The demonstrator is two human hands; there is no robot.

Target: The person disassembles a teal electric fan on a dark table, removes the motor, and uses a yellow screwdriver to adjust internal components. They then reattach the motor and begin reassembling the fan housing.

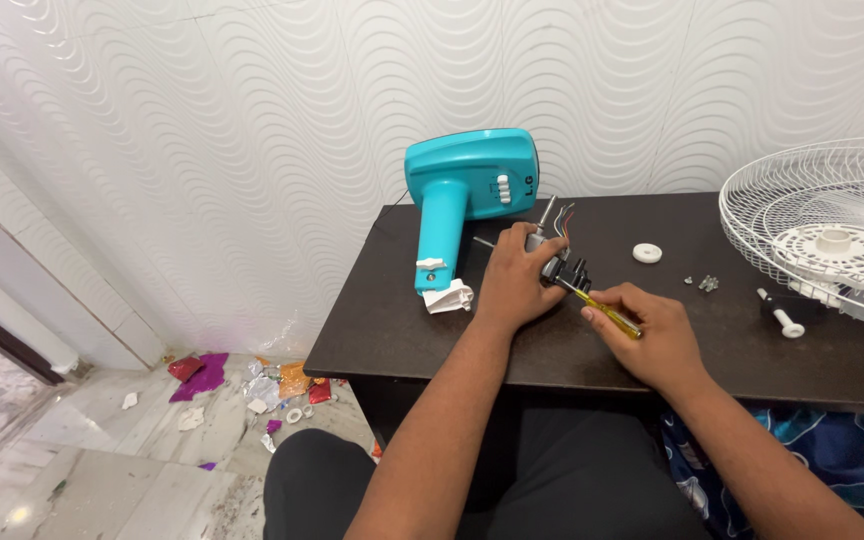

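Seen from above a dark desk (402, 330): the left hand (514, 285) clenches a small fan motor (549, 250), shaft pointing away. The right hand (652, 335) grasps a yellow screwdriver (607, 312), its long axis angled up-left, tip touching the motor beside the left grip.

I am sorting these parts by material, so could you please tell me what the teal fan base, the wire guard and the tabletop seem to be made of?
The teal fan base looks like moulded plastic: smooth, glossy, rounded edges. The wire guard seems to be thin metal wire with a white coating, judging by its fine spokes. The tabletop looks like dark laminate or veneered board, matt with a faint sheen; which of these cannot be told.
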